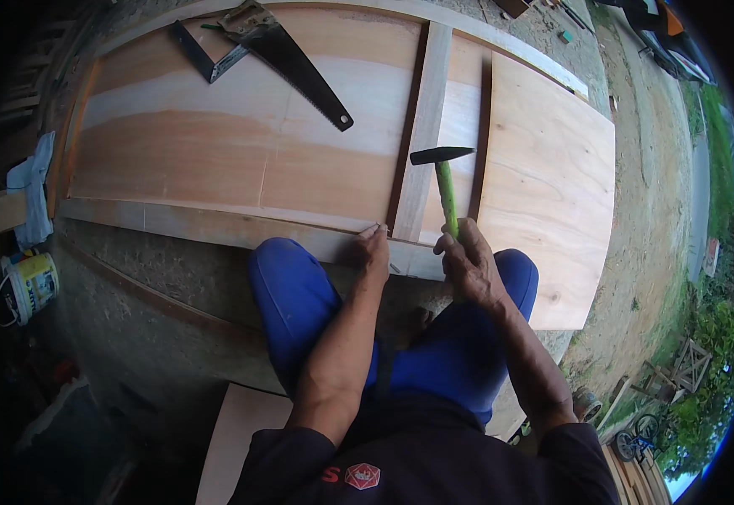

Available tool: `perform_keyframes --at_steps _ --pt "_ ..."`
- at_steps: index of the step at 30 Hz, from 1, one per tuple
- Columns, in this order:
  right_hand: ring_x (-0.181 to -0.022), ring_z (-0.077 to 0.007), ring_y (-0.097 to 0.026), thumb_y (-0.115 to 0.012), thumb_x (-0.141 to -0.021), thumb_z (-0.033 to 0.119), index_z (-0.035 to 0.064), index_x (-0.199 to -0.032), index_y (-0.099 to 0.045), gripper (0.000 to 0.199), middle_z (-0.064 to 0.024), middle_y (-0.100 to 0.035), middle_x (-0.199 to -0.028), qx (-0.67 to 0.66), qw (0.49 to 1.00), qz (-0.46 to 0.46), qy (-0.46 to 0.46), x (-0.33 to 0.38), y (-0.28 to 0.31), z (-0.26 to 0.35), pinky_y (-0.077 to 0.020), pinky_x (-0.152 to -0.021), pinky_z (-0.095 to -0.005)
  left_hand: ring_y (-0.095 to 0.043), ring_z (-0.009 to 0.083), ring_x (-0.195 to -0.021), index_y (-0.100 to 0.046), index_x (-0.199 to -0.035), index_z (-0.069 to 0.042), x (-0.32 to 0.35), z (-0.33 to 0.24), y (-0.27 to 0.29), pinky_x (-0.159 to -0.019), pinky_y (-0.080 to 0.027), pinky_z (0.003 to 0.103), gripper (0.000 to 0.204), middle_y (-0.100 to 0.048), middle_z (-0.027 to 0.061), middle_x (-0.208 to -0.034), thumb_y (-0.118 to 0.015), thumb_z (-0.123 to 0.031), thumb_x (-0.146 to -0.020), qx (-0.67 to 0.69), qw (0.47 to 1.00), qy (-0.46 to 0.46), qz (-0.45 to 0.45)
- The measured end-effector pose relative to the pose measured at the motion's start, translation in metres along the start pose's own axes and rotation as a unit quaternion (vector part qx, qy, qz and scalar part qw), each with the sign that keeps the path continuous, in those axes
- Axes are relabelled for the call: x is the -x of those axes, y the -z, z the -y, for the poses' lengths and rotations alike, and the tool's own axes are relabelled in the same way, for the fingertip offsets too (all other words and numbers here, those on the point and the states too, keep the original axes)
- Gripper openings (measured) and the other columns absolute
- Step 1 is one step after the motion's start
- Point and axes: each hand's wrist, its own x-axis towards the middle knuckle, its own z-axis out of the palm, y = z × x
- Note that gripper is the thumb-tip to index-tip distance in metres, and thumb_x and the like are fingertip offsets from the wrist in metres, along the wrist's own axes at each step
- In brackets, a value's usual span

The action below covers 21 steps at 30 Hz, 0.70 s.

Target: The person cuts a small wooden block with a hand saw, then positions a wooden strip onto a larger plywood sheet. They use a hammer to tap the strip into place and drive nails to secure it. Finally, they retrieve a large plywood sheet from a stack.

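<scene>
My right hand [469,259] grips the green handle of a hammer [446,187], its dark head raised over the wooden crosspiece [427,126]. My left hand [373,249] rests at the near rail [291,233] of a wooden frame, close to where the crosspiece meets it. Its fingertips are pinched together; whatever they hold is too small to make out. A thin plywood panel [215,160] fills the frame left of the crosspiece. Another pale plywood sheet [549,185] lies over the right end, one edge just right of the hammer head.
On the panel's far side lie a handsaw [298,71] and a try square [207,57]. A bucket [30,286] and a pale cloth [34,189] are at the left. My blue-trousered knees [295,282] press near the rail. A bicycle [636,438] stands at the lower right.
</scene>
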Motion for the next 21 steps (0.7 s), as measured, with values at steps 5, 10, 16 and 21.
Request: perform_keyframes --at_steps 5,10,16,21 --pt "-0.064 -0.0250 -0.062 -0.053 -0.101 0.008 0.0045 -0.116 -0.049 0.016 -0.0126 -0.060 -0.080 0.276 0.955 0.050 0.100 -0.019 0.012 0.005 -0.0503 -0.062 -0.0405 -0.061 0.0137 -0.081 -0.069 -0.112 0.005 -0.020 0.012 0.008 -0.072 -0.050 0.030 0.031 -0.071 0.0062 -0.093 -0.073 -0.016 -0.089 -0.130 0.990 -0.045 0.030" --pt "-0.066 -0.0403 -0.065 -0.053 -0.100 0.010 0.0012 -0.119 -0.047 0.021 -0.0196 -0.062 -0.070 0.403 0.875 0.136 0.231 -0.057 0.028 -0.005 -0.0488 -0.058 -0.0504 -0.069 0.0227 -0.094 -0.071 -0.113 0.005 -0.048 0.038 0.011 -0.085 -0.054 0.033 0.036 -0.074 0.0160 -0.104 -0.067 -0.024 -0.093 -0.166 0.984 -0.003 0.067" --pt "-0.061 -0.0374 -0.065 -0.051 -0.098 0.007 0.0093 -0.144 -0.041 0.047 -0.0198 -0.061 -0.067 0.550 0.768 0.265 0.193 -0.100 0.010 0.025 -0.0495 -0.054 -0.0497 -0.069 0.0182 -0.089 -0.070 -0.119 0.005 -0.016 0.016 0.006 -0.080 -0.054 0.030 0.039 -0.075 0.0130 -0.103 -0.067 -0.025 -0.094 -0.163 0.983 -0.064 0.054" --pt "-0.064 -0.0318 -0.068 -0.048 -0.097 0.008 0.0312 -0.159 -0.029 0.068 -0.0171 -0.065 -0.069 0.658 0.679 0.315 0.084 -0.124 -0.024 0.062 -0.0550 -0.060 -0.0485 -0.070 0.0197 -0.091 -0.070 -0.119 0.006 -0.018 0.021 0.001 -0.083 -0.054 0.031 0.040 -0.075 0.0138 -0.106 -0.068 -0.025 -0.094 -0.120 0.990 -0.049 0.048"
